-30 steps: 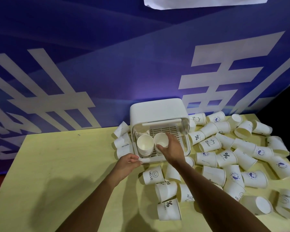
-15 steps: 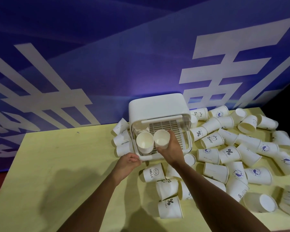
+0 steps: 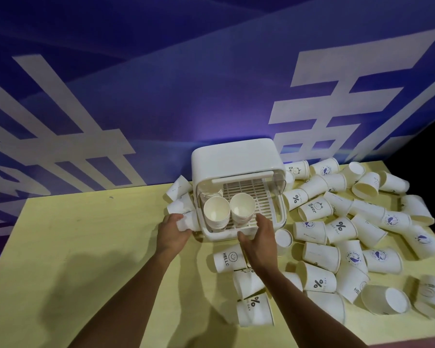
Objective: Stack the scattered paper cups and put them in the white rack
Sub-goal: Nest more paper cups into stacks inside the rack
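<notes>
A blue banner (image 3: 136,96) with large white characters hangs behind the yellow-green table (image 3: 86,234), whose left part lies in the shadow of the person's arms. The left hand (image 3: 172,231) reaches in from the near side, its fingers curled round a side-lying cup (image 3: 188,221) that rests against the near-left corner of the white rack (image 3: 234,156). Two more loose cups (image 3: 178,194) lie on their sides just beyond it, along the rack's left wall. The rack stands at the far middle of the table against the banner, its lid raised over a slatted tray (image 3: 251,194). In the near-left part of that tray stand two stacks, mouths up and touching each other: the left stack (image 3: 216,212) and the right stack (image 3: 242,207). Something clear sits behind the left stack, too faint to tell what. The right hand (image 3: 259,234) hovers at the rack's near edge, just right of the right stack, fingers spread and relaxed, holding nothing. Just near of it lies the HELLO cup (image 3: 227,258) on its side, and nearer still a cup with a percent sign (image 3: 254,308). To the right, a heap of scattered cups (image 3: 362,222) covers the table from the rack's right wall out to the right edge, most of them on their sides and leaning on one another.
</notes>
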`<move>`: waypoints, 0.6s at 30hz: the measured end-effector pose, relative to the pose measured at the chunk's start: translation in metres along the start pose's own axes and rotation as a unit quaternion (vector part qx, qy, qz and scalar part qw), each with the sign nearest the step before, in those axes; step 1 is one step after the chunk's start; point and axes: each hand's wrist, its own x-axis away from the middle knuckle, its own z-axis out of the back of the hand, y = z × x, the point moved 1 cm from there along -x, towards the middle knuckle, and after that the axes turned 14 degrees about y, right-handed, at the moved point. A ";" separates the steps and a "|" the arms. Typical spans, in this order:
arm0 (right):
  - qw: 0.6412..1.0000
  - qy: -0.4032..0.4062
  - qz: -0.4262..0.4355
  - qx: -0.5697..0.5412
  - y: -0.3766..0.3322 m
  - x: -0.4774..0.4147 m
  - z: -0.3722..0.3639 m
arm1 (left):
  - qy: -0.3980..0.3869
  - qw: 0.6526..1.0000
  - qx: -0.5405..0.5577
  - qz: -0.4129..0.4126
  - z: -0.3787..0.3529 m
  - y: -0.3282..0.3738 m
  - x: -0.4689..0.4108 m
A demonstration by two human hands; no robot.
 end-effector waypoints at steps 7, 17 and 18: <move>1.000 -0.013 0.006 0.016 0.006 0.006 -0.001 | -0.053 0.982 -0.169 -0.068 -0.015 -0.007 -0.006; 0.997 -0.068 0.017 0.027 0.001 0.023 -0.005 | -0.080 0.986 -0.141 0.037 -0.014 -0.042 0.022; 0.996 -0.080 0.021 0.024 -0.001 0.024 -0.006 | -0.081 0.991 -0.097 0.051 -0.011 -0.046 0.026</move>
